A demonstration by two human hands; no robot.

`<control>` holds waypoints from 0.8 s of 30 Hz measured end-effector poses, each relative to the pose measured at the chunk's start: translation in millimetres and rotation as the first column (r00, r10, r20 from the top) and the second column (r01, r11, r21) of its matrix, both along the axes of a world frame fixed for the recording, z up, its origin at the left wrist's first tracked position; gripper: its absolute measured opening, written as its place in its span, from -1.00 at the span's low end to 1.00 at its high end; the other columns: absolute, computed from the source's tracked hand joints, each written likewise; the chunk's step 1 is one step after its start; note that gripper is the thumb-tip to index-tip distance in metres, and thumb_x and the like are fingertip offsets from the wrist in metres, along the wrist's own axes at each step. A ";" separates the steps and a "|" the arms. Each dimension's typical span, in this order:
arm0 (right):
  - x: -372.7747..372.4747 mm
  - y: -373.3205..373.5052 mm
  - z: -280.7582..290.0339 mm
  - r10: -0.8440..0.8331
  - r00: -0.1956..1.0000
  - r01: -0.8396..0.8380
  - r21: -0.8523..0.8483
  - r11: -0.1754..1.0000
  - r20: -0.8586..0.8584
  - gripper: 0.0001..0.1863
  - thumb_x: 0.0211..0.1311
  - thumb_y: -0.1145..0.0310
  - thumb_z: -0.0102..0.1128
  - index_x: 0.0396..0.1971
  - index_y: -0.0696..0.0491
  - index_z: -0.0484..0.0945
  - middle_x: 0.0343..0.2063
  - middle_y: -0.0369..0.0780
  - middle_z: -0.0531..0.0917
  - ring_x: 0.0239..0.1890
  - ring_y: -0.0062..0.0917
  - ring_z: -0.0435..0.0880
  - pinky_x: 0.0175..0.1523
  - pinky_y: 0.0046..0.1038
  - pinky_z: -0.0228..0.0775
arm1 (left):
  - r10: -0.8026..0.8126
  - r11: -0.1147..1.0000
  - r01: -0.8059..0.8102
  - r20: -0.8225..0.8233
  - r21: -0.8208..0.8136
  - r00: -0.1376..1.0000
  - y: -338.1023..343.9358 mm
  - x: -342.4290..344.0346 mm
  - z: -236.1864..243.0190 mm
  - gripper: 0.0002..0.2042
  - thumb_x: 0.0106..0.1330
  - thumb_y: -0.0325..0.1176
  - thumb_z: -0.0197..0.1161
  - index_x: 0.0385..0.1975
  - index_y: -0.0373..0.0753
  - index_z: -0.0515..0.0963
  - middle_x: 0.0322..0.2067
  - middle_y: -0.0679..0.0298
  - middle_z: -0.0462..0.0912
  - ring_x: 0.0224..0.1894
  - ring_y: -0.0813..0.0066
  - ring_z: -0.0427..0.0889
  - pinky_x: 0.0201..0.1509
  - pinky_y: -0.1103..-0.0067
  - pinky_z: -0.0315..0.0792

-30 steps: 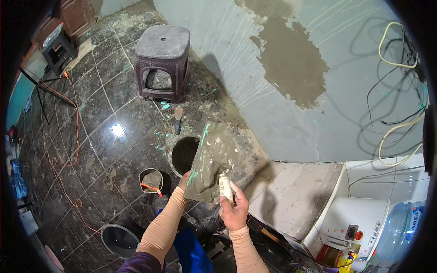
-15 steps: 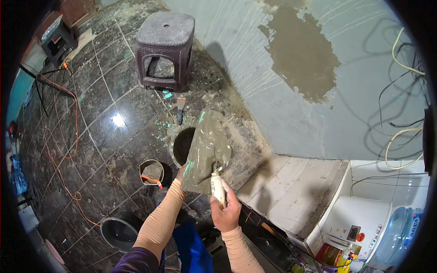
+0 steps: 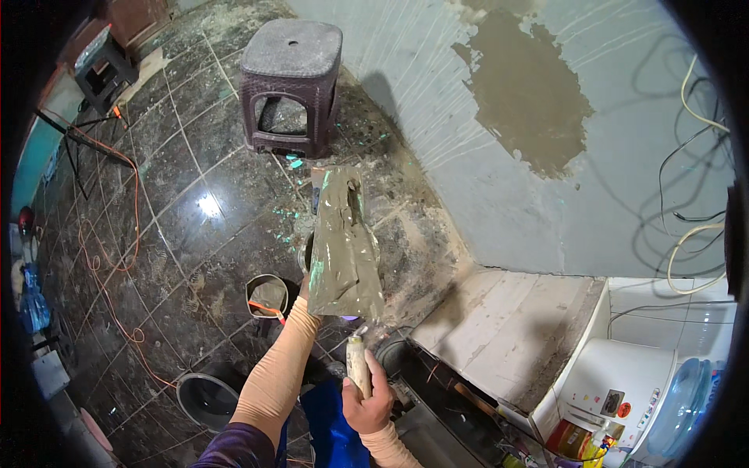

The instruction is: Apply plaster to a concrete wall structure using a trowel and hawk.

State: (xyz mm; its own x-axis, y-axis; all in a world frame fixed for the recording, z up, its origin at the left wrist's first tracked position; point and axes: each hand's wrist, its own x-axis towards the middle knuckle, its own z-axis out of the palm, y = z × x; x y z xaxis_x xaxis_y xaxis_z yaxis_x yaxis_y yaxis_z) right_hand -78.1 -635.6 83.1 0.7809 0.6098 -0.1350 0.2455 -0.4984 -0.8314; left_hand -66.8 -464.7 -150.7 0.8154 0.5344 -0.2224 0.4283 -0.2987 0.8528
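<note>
A board coated with wet grey mortar [image 3: 343,249] hangs over the floor in front of me, tilted, with green smears on its left edge. My left hand [image 3: 305,287] supports it from beneath; its fingers are hidden behind the board. Below the board's near edge, my right hand [image 3: 368,402] wraps round the pale, worn handle of a trowel [image 3: 357,368]. Its blade I cannot make out clearly. Behind the board, a dark bucket [image 3: 307,253] is mostly covered, and a scraper [image 3: 315,195] on the floor is partly covered.
A small bucket [image 3: 268,296] with an orange-handled tool stands left of my forearm, a black bucket [image 3: 207,399] nearer. A plastic stool [image 3: 290,86] stands beyond. The grey wall [image 3: 515,210] bears a mortar patch [image 3: 530,93]. An orange cable [image 3: 101,288] crosses the floor; a pale ledge [image 3: 507,327] lies right.
My right hand has drawn the trowel back toward me, off the mortar. The board now looks narrower and turned, its far end over the scraper. The view has shifted slightly.
</note>
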 end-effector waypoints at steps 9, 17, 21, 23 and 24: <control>18.8 -5.1 -22.9 -0.192 0.917 0.291 0.256 0.922 -0.349 -0.44 0.06 0.48 0.14 0.10 0.36 0.30 -0.04 0.05 0.52 0.01 -0.30 0.52 0.13 -0.41 0.31 | -0.167 0.981 0.161 0.048 0.111 0.985 10.1 -11.2 5.4 -0.59 0.33 -0.36 0.06 0.17 -0.24 0.30 0.02 0.19 0.49 0.05 0.35 0.49 0.16 0.39 0.40; 66.5 -11.3 -26.8 -0.081 0.840 0.273 0.291 0.917 -0.536 -0.48 0.12 0.58 0.06 0.14 0.23 0.29 -0.48 -0.32 0.50 -0.64 -0.77 0.37 -0.57 -0.69 0.24 | -0.205 0.968 0.176 0.164 0.180 0.965 12.7 -13.5 29.2 -0.62 0.34 -0.35 -0.03 0.15 -0.19 0.35 0.06 0.23 0.48 0.12 0.30 0.43 0.25 0.48 0.28; 70.4 -15.1 -31.9 -0.066 0.835 0.246 0.264 0.933 -0.546 -0.49 0.12 0.57 0.07 0.14 0.22 0.31 -0.50 -0.34 0.50 -0.64 -0.78 0.37 -0.56 -0.69 0.24 | -0.265 0.841 0.227 0.009 0.491 0.964 11.6 -11.9 27.2 -0.58 0.32 -0.31 -0.03 0.19 -0.14 0.31 0.14 0.27 0.40 0.20 0.35 0.34 0.32 0.48 0.20; 69.3 -16.3 -36.2 -0.060 0.830 0.240 0.258 0.936 -0.554 -0.50 0.12 0.57 0.08 0.13 0.22 0.31 -0.48 -0.34 0.50 -0.63 -0.78 0.38 -0.55 -0.70 0.25 | -0.295 0.673 0.294 -0.118 0.678 0.948 9.2 -12.4 23.7 -0.54 0.29 -0.30 0.00 0.22 -0.11 0.27 0.18 0.28 0.35 0.23 0.38 0.30 0.34 0.50 0.16; 68.3 -16.6 -38.4 -0.050 0.856 0.217 0.270 0.938 -0.514 -0.49 0.12 0.56 0.08 0.13 0.23 0.31 -0.44 -0.33 0.51 -0.60 -0.78 0.39 -0.50 -0.70 0.26 | -0.306 0.665 0.318 -0.141 0.676 0.941 7.6 -12.6 21.5 -0.54 0.29 -0.30 0.00 0.22 -0.11 0.27 0.18 0.28 0.35 0.23 0.38 0.30 0.34 0.50 0.16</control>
State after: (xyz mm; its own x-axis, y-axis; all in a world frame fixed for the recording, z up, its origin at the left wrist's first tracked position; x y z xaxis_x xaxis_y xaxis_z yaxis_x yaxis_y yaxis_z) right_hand -9.9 -652.2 44.7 0.7378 0.5791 -0.3470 -0.2881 -0.1947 -0.9376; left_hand -79.4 -457.0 -129.2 0.9626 0.2571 0.0850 0.2119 -0.9107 0.3545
